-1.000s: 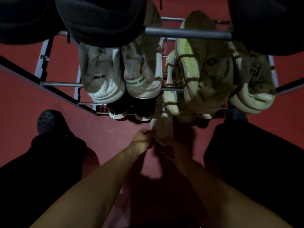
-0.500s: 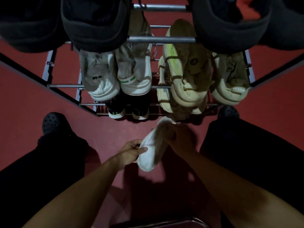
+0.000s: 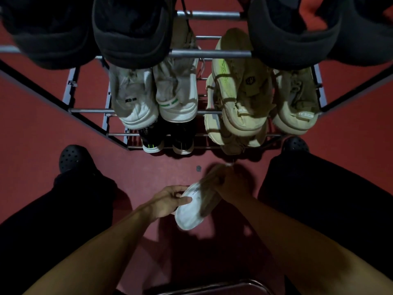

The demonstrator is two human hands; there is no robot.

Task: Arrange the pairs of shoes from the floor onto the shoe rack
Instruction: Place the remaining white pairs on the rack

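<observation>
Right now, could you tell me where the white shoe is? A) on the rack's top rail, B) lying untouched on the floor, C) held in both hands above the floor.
C: the left hand and right hand both grip the white shoe over the red floor.

Both forearms are bare from the bottom edge of the view up to the hands — no sleeves, watch or rings can be made out in the dim light. The left hand (image 3: 170,202) and right hand (image 3: 230,185) are bare too. The legs are covered by loose black trousers (image 3: 53,220), plain and without visible markings. On the feet are black clogs — rounded toes with a pattern of small round holes — the left clog (image 3: 73,157) showing more fully than the right clog (image 3: 295,144).
</observation>
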